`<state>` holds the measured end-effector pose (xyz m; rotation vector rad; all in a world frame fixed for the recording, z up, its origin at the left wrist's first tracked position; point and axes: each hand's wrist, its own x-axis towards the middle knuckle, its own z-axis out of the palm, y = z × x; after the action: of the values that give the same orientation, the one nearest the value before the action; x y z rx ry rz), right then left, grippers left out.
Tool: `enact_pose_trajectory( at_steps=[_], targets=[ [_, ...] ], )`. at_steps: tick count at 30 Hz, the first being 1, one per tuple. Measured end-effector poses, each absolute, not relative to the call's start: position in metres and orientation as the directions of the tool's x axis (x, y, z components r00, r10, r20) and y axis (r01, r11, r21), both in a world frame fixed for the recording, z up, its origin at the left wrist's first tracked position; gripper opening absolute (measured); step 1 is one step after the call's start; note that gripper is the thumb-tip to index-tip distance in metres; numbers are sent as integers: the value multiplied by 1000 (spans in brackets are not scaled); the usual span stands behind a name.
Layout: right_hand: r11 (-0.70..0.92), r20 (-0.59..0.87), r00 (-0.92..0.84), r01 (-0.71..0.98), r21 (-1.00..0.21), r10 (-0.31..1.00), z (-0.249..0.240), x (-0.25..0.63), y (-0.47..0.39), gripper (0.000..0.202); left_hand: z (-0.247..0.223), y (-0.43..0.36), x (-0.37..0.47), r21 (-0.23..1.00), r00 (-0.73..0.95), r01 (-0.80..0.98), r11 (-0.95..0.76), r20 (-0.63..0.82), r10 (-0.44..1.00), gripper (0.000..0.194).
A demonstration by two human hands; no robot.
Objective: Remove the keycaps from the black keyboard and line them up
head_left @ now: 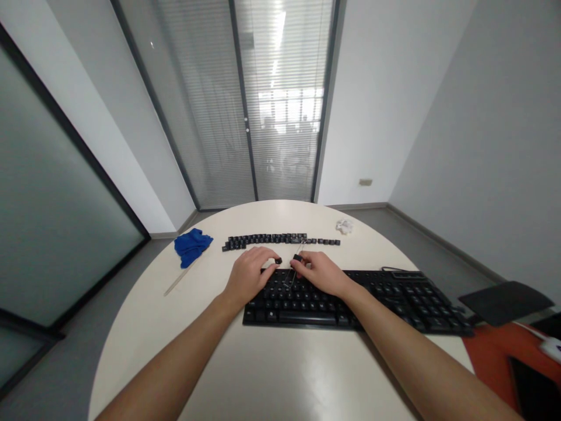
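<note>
A black keyboard [315, 317] lies across the table in front of me. Above its upper left part, my left hand [249, 273] pinches a small black keycap [278, 261] between thumb and fingertips. Close beside it, my right hand [321, 272] grips a wire keycap puller [297, 258] by its dark middle. Thin wire loops stick out from the puller both toward the keyboard and away from it. Whether the lower loop touches a key, I cannot tell. Behind the hands, loose black keycaps [263, 238] stand in rows on the table.
A blue cloth [191, 247] lies at the left, with a thin wooden stick [182, 279] beside it. Crumpled white tissue [344, 226] sits at the back right of the round table [280, 374]. A red-orange surface [493, 356] with a dark flat object [537, 386] is at the lower right.
</note>
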<state>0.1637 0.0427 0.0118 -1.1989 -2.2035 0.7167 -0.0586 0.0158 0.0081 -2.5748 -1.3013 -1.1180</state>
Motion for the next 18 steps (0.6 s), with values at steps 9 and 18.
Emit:
enact_pose_trajectory(
  at_steps=[9, 18],
  targets=[
    [470, 188, -475, 589, -658, 860, 12, 163, 42, 33, 23, 60, -89, 586, -59, 747, -315, 530, 846, 20],
    [472, 187, -480, 585, -660, 857, 11, 164, 43, 34, -10, 79, -104, 205, 84, 950, -235, 557, 826, 17]
  ],
)
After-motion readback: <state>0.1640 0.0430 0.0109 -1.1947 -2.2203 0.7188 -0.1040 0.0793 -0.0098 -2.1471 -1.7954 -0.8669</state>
